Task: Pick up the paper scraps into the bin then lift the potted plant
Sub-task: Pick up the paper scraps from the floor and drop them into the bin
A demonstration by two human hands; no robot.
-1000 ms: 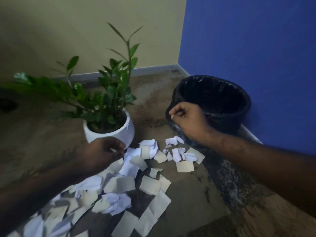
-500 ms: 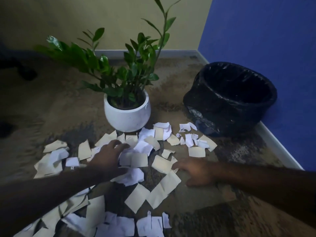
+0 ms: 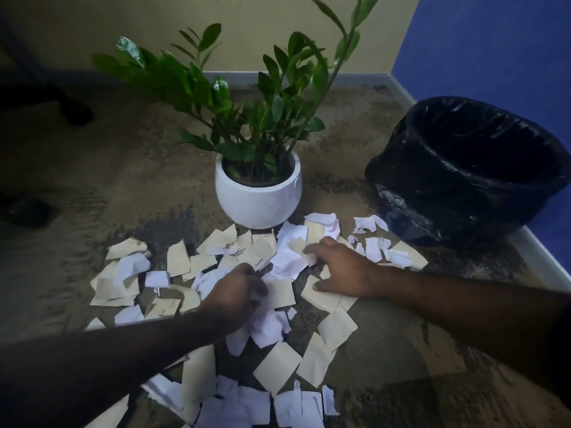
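Several white and beige paper scraps [image 3: 278,370] lie spread over the carpet in front of a potted plant [image 3: 258,199] in a round white pot. A bin [image 3: 469,171] lined with a black bag stands at the right by the blue wall. My left hand [image 3: 234,296] sits in the middle of the pile, fingers curled round some scraps. My right hand [image 3: 343,270] lies spread over scraps just below and right of the pot, fingers and thumb pressing on the paper.
Brown carpet floor [image 3: 123,168] meets a yellow wall at the back and a blue wall [image 3: 494,50] at the right, with a grey skirting board. Dark chair legs and casters [image 3: 74,112] stand at the far left.
My right hand came away from the bin rim down to the scraps, then slid up toward the pot. My left hand moved right and curled round scraps. The view rose and shifted left.
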